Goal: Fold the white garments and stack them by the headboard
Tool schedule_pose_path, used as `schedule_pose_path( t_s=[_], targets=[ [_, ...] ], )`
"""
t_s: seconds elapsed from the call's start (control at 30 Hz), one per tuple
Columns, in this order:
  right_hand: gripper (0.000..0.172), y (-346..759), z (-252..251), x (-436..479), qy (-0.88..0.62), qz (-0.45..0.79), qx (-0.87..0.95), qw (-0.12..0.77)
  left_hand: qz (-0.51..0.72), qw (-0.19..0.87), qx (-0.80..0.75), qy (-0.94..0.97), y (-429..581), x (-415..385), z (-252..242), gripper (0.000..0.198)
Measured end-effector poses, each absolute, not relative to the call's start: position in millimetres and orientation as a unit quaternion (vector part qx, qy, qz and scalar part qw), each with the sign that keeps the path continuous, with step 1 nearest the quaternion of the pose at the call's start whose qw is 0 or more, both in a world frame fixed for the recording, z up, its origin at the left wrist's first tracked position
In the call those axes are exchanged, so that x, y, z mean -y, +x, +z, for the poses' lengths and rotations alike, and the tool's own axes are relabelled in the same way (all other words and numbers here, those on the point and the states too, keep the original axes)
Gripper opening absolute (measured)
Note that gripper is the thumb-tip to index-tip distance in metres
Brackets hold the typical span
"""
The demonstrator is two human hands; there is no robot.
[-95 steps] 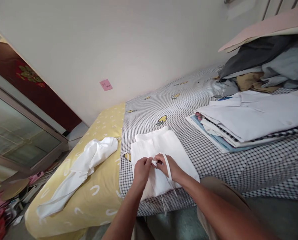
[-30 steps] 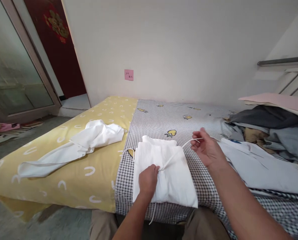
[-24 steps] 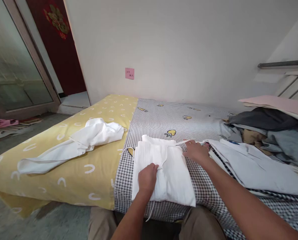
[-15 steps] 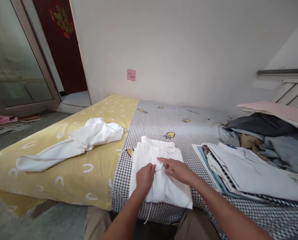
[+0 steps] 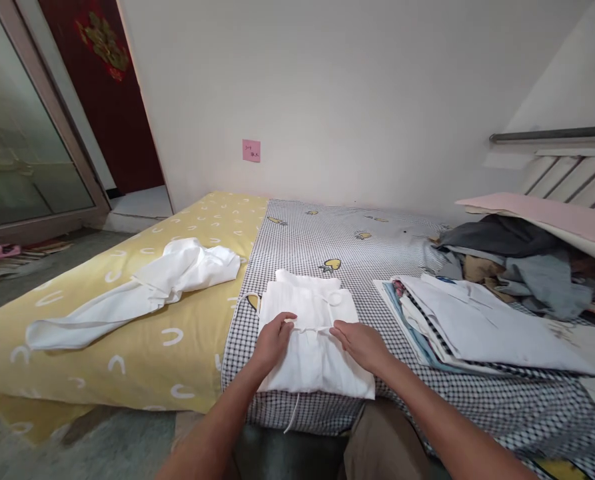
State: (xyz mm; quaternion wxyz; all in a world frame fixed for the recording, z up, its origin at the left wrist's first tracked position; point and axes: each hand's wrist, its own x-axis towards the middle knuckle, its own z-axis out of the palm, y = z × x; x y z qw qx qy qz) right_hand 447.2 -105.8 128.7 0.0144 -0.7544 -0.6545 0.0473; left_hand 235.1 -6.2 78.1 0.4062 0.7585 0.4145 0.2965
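Observation:
A folded white garment (image 5: pixel 310 370) lies on the checked sheet in front of me, with thin ties. My left hand (image 5: pixel 274 341) is closed in a pinch at the garment's left side, around one end of a white tie (image 5: pixel 307 331). On the opposite side my right hand (image 5: pixel 360 343) pinches the tie's other end. Between the hands the tie runs nearly straight across the garment's middle, gathered at its centre. Another thin cord (image 5: pixel 292 413) hangs off the near edge of the bed. A small loop of cord lies on the garment's upper right.
At the left, a crumpled white garment (image 5: pixel 187 270) rests on the yellow sheet (image 5: pixel 142 360). A stack of folded clothes (image 5: pixel 492 327) lies right of my hands. Behind it is a heap of darker clothes (image 5: pixel 507 247) beneath a pink board-like item (image 5: pixel 542 208). A wall (image 5: pixel 327 87) bounds the far side.
My hands have moved apart from the garment's middle, drawing the tie out sideways between them. The view has shifted slightly to the right.

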Motion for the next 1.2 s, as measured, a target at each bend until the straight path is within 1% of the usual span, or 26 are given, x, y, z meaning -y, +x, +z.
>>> schedule_pose_path(
  t_s=[0.1,0.17,0.5,0.73,0.8,0.9,0.97,1.03,1.1,1.2],
  targets=[
    [0.036,450.3,118.4,115.1,-0.761,0.034,0.647,-0.029,0.275,0.356,-0.427,0.784,227.2,4.4,82.8,0.033],
    [0.035,451.7,113.0,118.1,-0.759,0.028,0.649,-0.042,0.251,0.325,-0.434,0.802,223.7,4.4,86.5,0.032],
    [0.034,455.4,90.1,119.9,-0.729,-0.008,0.681,-0.062,0.14,0.2,-0.491,0.836,213.0,-2.4,98.1,0.037],
    [0.03,455.3,83.2,122.9,-0.732,-0.026,0.679,-0.041,0.106,0.13,-0.492,0.854,209.1,2.3,98.7,0.04],
    [0.03,456.1,81.6,123.6,-0.732,-0.031,0.679,-0.037,0.11,0.085,-0.496,0.857,207.6,6.5,97.4,0.045],
    [0.03,457.4,77.9,123.9,-0.736,-0.037,0.675,-0.028,0.141,-0.029,-0.509,0.849,208.8,17.8,94.3,0.054],
    [0.031,458.1,74.9,123.9,-0.737,-0.038,0.674,-0.017,0.185,-0.106,-0.457,0.864,215.2,28.8,91.3,0.055],
    [0.03,458.4,72.0,124.3,-0.734,-0.04,0.677,-0.003,0.21,-0.152,-0.353,0.899,226.1,40.6,84.9,0.056],
    [0.028,458.3,70.6,125.6,-0.73,-0.043,0.682,0.009,0.196,-0.156,-0.276,0.928,238.7,50.1,72.4,0.056],
    [0.023,458.8,74.0,129.0,-0.732,-0.037,0.68,0.023,0.154,-0.133,-0.285,0.937,252.5,57.4,44.1,0.061]
  ],
)
